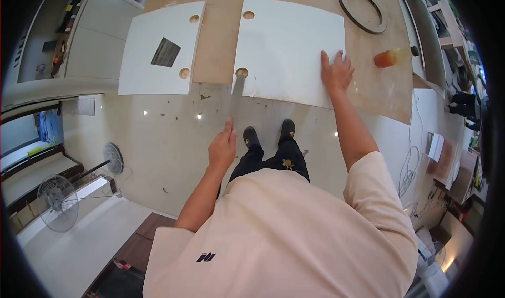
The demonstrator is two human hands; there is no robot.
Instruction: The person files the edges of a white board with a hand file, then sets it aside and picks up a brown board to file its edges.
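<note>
My left hand (223, 146) is closed round the lower end of a long flat metal file (236, 97). The far end of the file lies at the round hole near the front left corner of a white panel (289, 51). My right hand (337, 73) rests with its fingers apart on the right edge of that panel. A second white panel (142, 51) lies to the left, with two round holes and a dark grey rectangular piece (165, 52) on it.
The panels lie on a brown worktable (215, 40). At its right are a coil of edge strip (344, 9) and a bottle of orange liquid (389, 58). Fans (58, 202) stand at lower left. Cables (408, 172) lie on the floor at right. A person (463, 103) is far right.
</note>
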